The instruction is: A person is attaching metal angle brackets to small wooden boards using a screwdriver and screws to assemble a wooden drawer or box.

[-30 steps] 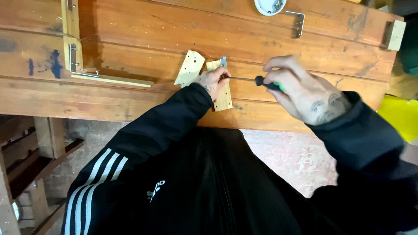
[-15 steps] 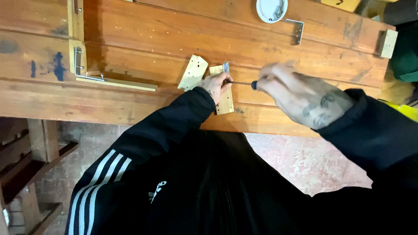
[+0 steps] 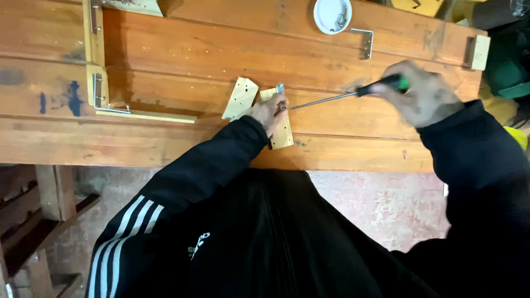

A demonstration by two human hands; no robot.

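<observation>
Step in hand, as judged: driving a screw. Left hand (image 3: 269,112) pins a small wood block (image 3: 282,134) with metal bracket (image 3: 280,88) to the plank tabletop (image 3: 165,49); right hand (image 3: 422,99) grips a green-handled screwdriver (image 3: 353,94), tip near bracket. Next: seat tip squarely. Workshop; white dish (image 3: 332,15) beyond.

Head camera looks steeply down — close over the wooden workbench (image 3: 165,138).

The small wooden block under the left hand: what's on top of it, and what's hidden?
On the small wooden block rests the left hand, pinning a metal bracket at its top end. The screwdriver tip, held by the right hand, meets the fingers there. Any screw is hidden under them.
</observation>
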